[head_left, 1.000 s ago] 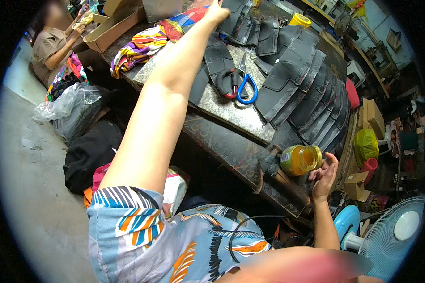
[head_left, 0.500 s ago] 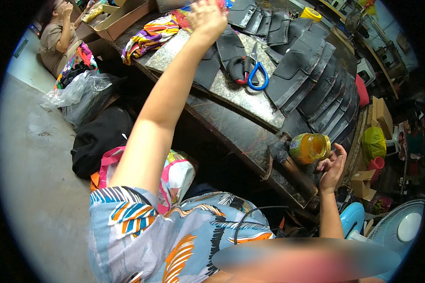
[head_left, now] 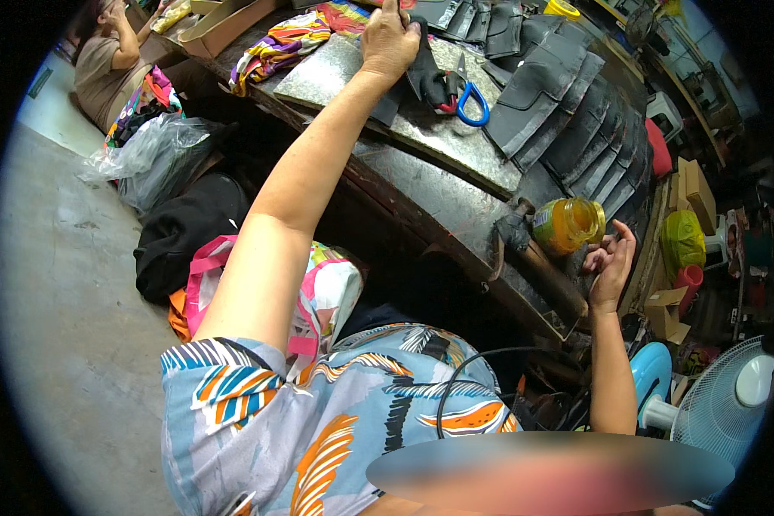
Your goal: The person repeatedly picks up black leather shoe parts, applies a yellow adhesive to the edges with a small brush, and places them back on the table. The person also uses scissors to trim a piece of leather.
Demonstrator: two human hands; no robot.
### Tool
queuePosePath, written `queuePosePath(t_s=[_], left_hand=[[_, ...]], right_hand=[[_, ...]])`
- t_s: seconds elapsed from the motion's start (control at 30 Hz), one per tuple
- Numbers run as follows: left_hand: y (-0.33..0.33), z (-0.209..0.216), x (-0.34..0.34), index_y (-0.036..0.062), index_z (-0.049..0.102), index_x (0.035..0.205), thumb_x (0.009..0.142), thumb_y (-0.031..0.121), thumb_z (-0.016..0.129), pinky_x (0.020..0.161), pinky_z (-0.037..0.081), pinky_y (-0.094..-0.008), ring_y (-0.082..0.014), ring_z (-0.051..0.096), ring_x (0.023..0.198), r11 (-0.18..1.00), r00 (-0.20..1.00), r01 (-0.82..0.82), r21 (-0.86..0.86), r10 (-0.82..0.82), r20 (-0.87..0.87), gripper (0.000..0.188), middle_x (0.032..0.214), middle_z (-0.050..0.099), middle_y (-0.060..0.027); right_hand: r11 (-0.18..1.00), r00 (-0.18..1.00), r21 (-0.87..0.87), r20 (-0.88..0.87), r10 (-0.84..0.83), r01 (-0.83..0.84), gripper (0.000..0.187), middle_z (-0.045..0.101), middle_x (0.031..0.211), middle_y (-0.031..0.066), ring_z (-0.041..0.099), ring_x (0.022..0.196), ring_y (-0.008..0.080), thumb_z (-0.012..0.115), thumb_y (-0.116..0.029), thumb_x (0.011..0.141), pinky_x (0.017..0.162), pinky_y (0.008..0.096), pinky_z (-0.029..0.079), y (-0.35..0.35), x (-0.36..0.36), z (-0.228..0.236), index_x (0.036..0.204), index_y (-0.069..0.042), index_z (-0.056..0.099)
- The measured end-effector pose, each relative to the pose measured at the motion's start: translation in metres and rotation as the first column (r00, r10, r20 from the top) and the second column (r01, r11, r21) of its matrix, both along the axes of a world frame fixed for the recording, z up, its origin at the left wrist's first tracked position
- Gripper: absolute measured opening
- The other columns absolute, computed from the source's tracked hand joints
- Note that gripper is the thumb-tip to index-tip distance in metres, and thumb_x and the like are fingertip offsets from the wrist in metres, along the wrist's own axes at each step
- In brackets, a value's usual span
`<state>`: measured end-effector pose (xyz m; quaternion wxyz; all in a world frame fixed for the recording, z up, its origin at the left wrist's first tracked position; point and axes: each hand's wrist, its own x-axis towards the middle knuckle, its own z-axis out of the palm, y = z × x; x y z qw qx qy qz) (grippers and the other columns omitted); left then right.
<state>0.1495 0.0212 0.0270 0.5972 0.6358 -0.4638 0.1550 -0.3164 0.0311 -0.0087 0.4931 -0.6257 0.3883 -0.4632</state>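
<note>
My left hand point(head_left: 390, 41) is stretched out over the far side of the stone-like slab point(head_left: 318, 76). Its fingers are closed, with the tips cut off by the top of the picture; whatever they hold is hard to make out. Right beside the thumb is a black leather-like piece point(head_left: 422, 62). Scissors point(head_left: 473, 107) with one blue and one black-and-red handle loop lie on the slab. On the right, my right hand point(head_left: 609, 262) is raised with fingers loosely apart, holding nothing. Close to its fingertips is an uncapped glass jar point(head_left: 562, 225) with yellow-orange contents.
Overlapping black pieces point(head_left: 606, 146) cover the table's right side. A hammer point(head_left: 546, 279) lies near the front edge. Colourful cloth point(head_left: 279, 52) and a cardboard box point(head_left: 224, 26) are at the back left. A fan point(head_left: 718, 404) stands at lower right; another person point(head_left: 103, 64) sits far left.
My left hand has come back from the colourful things at the far edge to beside the black piece, and its spread fingers have closed. The right hand remains by the jar. The view has shifted slightly.
</note>
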Motion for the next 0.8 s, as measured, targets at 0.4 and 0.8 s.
queuePosePath(t_s=[0.4,0.8], left_hand=[[0.072,0.065,-0.023,0.0034,0.053,0.113,0.088,-0.005,0.053,0.076,0.044,-0.0302,-0.0204,0.054,0.086,0.902,0.987,0.037,-0.430,0.035,0.159,0.027,0.093,0.055,-0.0091],[0.197,-0.044,-0.157,0.0038,0.052,0.114,0.080,-0.004,0.063,0.082,0.041,-0.0208,-0.0084,0.047,0.085,0.796,0.300,0.519,-0.311,-0.511,-0.806,0.037,0.091,0.048,-0.0001]], right_hand=[[0.999,1.000,-0.038,0.004,0.031,-0.031,0.044,0.054,0.081,0.0064,0.052,0.055,0.0085,0.039,-0.042,0.101,0.049,0.0190,0.037,-0.002,0.001,0.000,0.128,-0.007,0.042],[0.954,0.999,-0.298,-0.053,0.007,-0.023,0.038,0.058,0.087,0.0021,0.054,0.069,0.0059,0.052,-0.014,0.096,0.061,0.0196,0.043,0.011,-0.001,0.050,0.133,-0.007,0.045]])
